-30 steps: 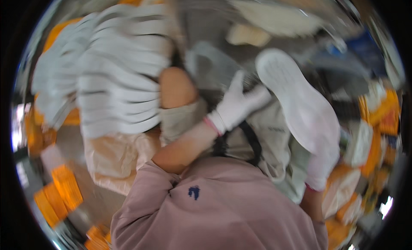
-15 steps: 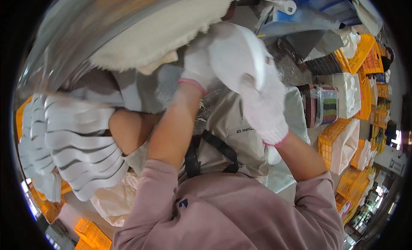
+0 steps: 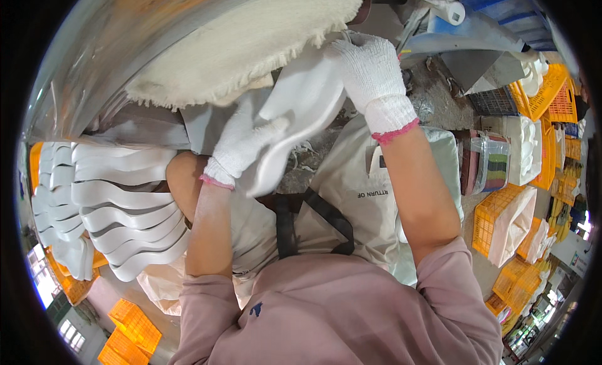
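Observation:
Between my gloved hands is a white, smooth, curved dish with a wavy edge (image 3: 307, 105), tilted on a slant. My left hand (image 3: 248, 136) is closed on its lower left part, thumb lying along the inner face. My right hand (image 3: 371, 67) grips the upper right end, the fingertips partly hidden behind it. Just above the dish is a large fluffy cream buffing wheel (image 3: 251, 45). The dish's upper edge is close to the wheel's fringe; I cannot tell whether they touch. Both gloves are white knit with pink cuffs.
At the left, several similar white wavy dishes (image 3: 132, 224) are stacked beside my knee. A clear curved guard (image 3: 81, 70) arches over the wheel. A blue panel (image 3: 476, 29) stands at upper right. Orange crates (image 3: 501, 221) line the right side, near a strapped box (image 3: 489, 161).
The dish has been turned and tilted, now stretching from lower left to upper right. My left hand has moved down and left, my right hand up to the dish's far end.

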`<act>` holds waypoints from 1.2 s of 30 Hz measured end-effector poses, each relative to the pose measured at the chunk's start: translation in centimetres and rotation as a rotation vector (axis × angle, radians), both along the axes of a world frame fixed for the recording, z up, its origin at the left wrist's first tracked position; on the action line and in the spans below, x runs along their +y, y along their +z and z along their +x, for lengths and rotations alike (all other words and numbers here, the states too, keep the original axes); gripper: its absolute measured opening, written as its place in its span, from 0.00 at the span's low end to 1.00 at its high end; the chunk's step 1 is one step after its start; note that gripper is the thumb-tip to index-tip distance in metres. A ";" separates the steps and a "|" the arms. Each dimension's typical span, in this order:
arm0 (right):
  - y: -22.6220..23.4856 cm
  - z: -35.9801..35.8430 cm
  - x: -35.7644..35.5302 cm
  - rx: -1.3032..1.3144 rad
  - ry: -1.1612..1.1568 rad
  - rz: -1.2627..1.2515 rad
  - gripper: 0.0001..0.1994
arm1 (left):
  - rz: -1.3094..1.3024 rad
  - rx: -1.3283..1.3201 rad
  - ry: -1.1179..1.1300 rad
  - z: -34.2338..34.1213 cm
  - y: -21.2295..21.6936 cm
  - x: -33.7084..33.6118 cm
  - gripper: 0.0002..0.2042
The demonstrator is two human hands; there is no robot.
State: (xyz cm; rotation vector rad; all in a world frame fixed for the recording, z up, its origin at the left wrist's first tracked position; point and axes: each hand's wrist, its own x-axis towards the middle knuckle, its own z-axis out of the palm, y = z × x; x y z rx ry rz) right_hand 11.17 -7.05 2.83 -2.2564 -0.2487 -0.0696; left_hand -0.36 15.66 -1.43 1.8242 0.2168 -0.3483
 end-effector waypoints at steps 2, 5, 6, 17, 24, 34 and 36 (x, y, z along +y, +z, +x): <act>0.1 0.0 0.5 -0.218 0.145 -0.263 0.19 | -0.464 0.130 -0.007 -0.3 -0.4 -1.9 0.31; 3.3 -2.3 0.2 0.074 0.050 -0.065 0.22 | -0.986 0.211 0.189 0.0 -1.1 -6.9 0.24; 5.1 -4.0 -0.3 0.162 0.093 -0.139 0.27 | -1.056 0.061 0.256 0.4 -1.2 -8.9 0.20; 3.5 -10.4 -4.2 -0.153 -0.233 -0.121 0.45 | 0.535 -0.473 0.166 8.0 -2.0 -13.9 0.24; 2.0 -5.4 -1.0 -0.248 -0.232 0.049 0.31 | -0.995 0.041 0.425 13.2 -9.6 -8.6 0.22; -0.5 0.5 0.5 0.056 -0.150 -0.047 0.25 | -0.191 0.028 0.163 0.5 -4.6 -4.0 0.27; 1.1 -1.4 1.0 0.016 -0.139 0.025 0.28 | -0.248 -0.184 0.153 1.2 -3.6 -7.3 0.24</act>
